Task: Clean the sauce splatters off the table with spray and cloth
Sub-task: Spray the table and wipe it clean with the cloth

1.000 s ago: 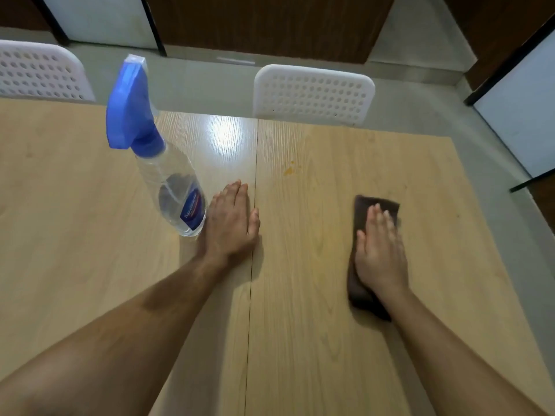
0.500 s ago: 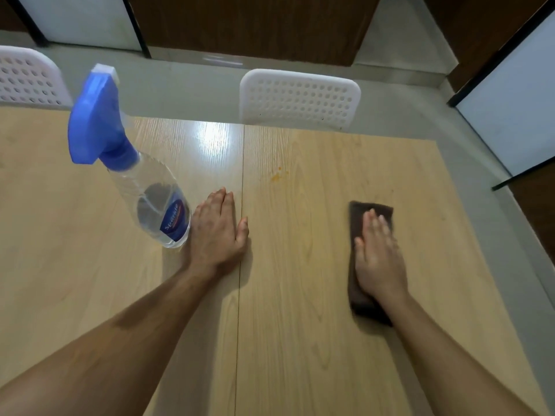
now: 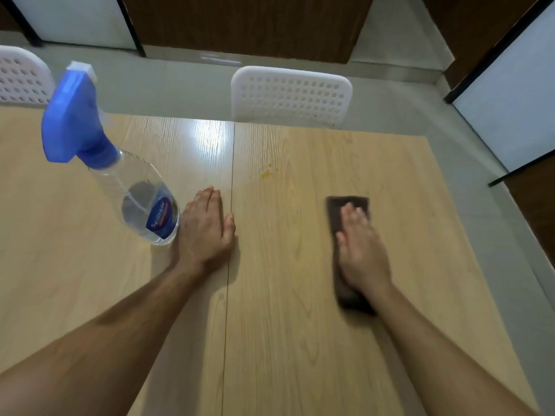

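Now right hand (image 3: pixel 362 253) flat, pressing cloth (image 3: pixel 338 211); left hand (image 3: pixel 204 232) flat beside spray bottle (image 3: pixel 141 199).

Likely home dining rm or small canteen: wood-grain tabletop (image 3: pixel 300 295), white perforated plastic chairs (image 3: pixel 291 96) at far edge, grey tile floor (image 3: pixel 168 85), dark wood panels (image 3: pixel 249 25), frosted glass door (image 3: pixel 510 115) off right edge.
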